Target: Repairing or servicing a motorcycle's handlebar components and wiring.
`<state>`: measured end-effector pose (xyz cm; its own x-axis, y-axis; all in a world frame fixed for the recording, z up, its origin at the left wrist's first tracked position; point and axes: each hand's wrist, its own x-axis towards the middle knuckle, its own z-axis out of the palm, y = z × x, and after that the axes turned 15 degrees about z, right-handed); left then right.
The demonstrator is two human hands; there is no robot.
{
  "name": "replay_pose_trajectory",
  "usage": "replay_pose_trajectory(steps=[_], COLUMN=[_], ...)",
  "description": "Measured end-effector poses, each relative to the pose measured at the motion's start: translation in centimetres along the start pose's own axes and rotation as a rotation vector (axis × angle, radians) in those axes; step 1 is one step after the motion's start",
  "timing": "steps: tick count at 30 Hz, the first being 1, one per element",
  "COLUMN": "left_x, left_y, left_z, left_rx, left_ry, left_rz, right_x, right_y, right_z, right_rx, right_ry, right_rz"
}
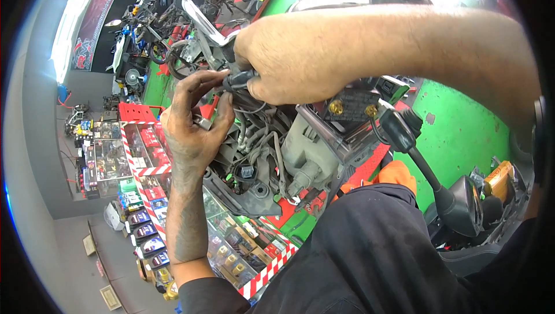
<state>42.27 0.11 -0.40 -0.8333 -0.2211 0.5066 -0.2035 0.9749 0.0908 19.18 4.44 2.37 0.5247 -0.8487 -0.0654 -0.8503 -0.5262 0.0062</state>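
My right hand (300,54) reaches in from the right and grips a black handlebar grip (238,78) of a stripped motorcycle front. A chrome lever (199,19) juts up to the left of it. My left hand (193,126) comes up from below and pinches a small part against the black cables (254,132) just under that grip. Below both hands sit grey wiring, a grey headlight housing (306,146) and a black connector (245,172).
A black mirror on a stalk (459,204) hangs at right over green floor (462,135). A glass display case (144,158) with red-white striped edging holds boxed parts at left. More motorcycles (156,2) stand at the back. My dark trousers (370,256) fill the lower middle.
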Motion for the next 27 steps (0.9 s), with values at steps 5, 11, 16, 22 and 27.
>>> replay_pose_trajectory(steps=[5, 11, 16, 22, 27], left_x=[1.0, 3.9, 6.8, 10.0, 9.5], left_y=[0.4, -1.9, -3.0, -4.6, -5.5], left_z=[-1.3, -3.3, -3.1, -2.4, -2.1], left_rx=[-0.207, -0.417, -0.592, -0.625, -0.696], left_ry=[-0.090, -0.331, -0.552, -0.822, -0.829], left_rz=[-0.206, -0.240, -0.232, -0.149, -0.099], right_x=[-1.1, -2.4, -3.3, -3.0, -3.0], right_y=[-0.5, -1.3, -1.7, -0.6, -1.7], right_z=[0.4, 1.7, 0.6, -0.5, -0.2], right_rx=[0.207, 0.494, 0.561, 0.366, 0.698], right_ry=[0.035, 0.078, 0.001, -0.118, -0.077], right_rz=[0.138, 0.279, 0.348, 0.200, 0.448])
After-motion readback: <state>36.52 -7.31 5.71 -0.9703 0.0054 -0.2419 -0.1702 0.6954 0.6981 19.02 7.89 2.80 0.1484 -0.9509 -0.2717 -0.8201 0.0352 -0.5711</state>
